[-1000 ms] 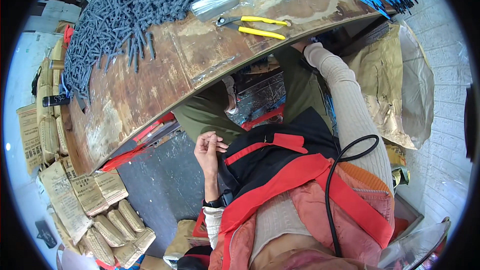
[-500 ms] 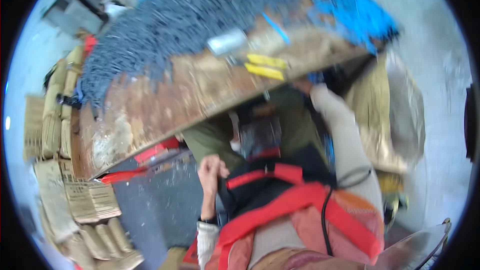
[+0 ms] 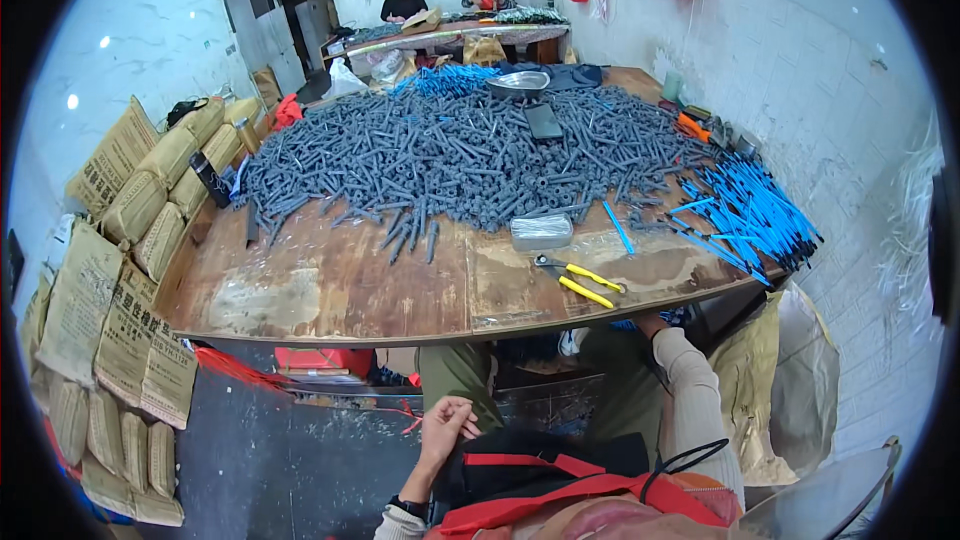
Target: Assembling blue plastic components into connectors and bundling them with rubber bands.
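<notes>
My left hand [image 3: 447,430] rests over my left thigh, its fingers loosely curled with nothing showing in them. At the table's near edge on the right is my right hand [image 3: 652,324]; its fingers are hidden below the edge, close to some blue pieces underneath. A broad heap of dark grey ribbed tubes [image 3: 450,155] covers much of the wooden table [image 3: 390,290]. Yellow-handled pliers [image 3: 582,282] lie toward the near edge. Behind them stands a small clear container [image 3: 541,231], and one blue stick [image 3: 618,227] lies beside it. More blue sticks with black ends [image 3: 750,215] are piled at the right.
Stacked brown sacks [image 3: 130,310] line the left side, near a black bottle [image 3: 209,179]. A large tan sack [image 3: 745,390] stands to my right. On the heap are a phone-like dark slab [image 3: 543,121] and a metal scoop pan [image 3: 518,84]. Two people sit at a far table [image 3: 450,38].
My view has lifted and steadied, bringing the far table, people and wall into sight. My left hand remains curled by my thigh, and my right hand is still at the table edge.
</notes>
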A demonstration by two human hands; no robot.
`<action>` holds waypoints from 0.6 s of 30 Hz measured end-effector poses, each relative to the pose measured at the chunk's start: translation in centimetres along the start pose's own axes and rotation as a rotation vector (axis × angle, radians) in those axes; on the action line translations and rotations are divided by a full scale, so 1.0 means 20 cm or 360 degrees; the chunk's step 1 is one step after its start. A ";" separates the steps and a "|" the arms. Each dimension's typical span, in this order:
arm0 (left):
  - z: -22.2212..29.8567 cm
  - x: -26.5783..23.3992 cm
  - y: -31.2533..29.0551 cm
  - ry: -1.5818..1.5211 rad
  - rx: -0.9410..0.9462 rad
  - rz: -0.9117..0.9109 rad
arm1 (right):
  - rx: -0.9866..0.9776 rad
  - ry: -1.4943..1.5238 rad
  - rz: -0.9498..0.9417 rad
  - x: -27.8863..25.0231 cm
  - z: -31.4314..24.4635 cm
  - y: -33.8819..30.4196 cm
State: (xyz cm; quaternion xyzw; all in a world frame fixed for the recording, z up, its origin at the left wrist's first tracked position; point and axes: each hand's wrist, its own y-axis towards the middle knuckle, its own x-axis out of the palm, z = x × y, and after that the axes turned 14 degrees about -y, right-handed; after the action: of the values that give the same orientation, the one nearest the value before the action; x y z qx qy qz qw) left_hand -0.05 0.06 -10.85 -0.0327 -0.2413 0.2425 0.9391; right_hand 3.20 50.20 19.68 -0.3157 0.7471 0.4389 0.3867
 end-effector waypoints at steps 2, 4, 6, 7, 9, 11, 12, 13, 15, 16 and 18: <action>-0.02 -0.01 -0.02 0.0007 0.0013 0.0012 | 0.0025 0.0081 -0.0030 0.06 -0.02 0.01; 0.00 -0.02 -0.02 0.0012 -0.0014 0.0019 | 0.0068 0.0156 -0.0044 0.10 0.00 0.00; 0.03 -0.03 -0.05 0.0037 -0.0070 0.0053 | 0.0123 0.0254 -0.0065 0.17 0.02 -0.04; 0.03 -0.02 -0.02 0.0049 -0.0102 0.0048 | 0.0167 0.0304 -0.0072 0.20 0.07 -0.07; 0.06 0.01 0.01 0.0081 -0.0192 0.0075 | 0.0302 0.0443 -0.0102 0.33 0.20 -0.21; 0.07 0.03 0.02 0.0133 -0.0254 0.0120 | 0.0523 0.0658 -0.0171 0.62 0.34 -0.51; 0.07 0.05 0.07 0.0165 -0.0250 0.0139 | 0.0662 0.0790 -0.0215 0.81 0.37 -0.71; 0.07 0.05 0.04 0.0231 -0.0194 0.0215 | 0.0831 0.0948 -0.0272 1.04 0.36 -0.99; 0.11 0.09 0.05 0.0377 -0.0110 0.0349 | 0.1189 0.1267 -0.0345 1.39 0.17 -1.53; 0.12 0.07 -0.02 0.0461 -0.0232 0.0325 | 0.1330 0.1385 -0.0326 1.46 0.10 -1.70; 0.08 0.08 0.05 0.0467 -0.0130 0.0334 | 0.1478 0.1534 -0.0222 1.51 0.15 -1.81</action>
State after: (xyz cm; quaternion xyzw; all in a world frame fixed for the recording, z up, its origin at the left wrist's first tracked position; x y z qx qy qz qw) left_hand 0.05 1.66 -8.97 -0.1310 -0.1066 0.3218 0.9316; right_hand 18.32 33.89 -21.99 -0.3247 0.9253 -0.1439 0.1330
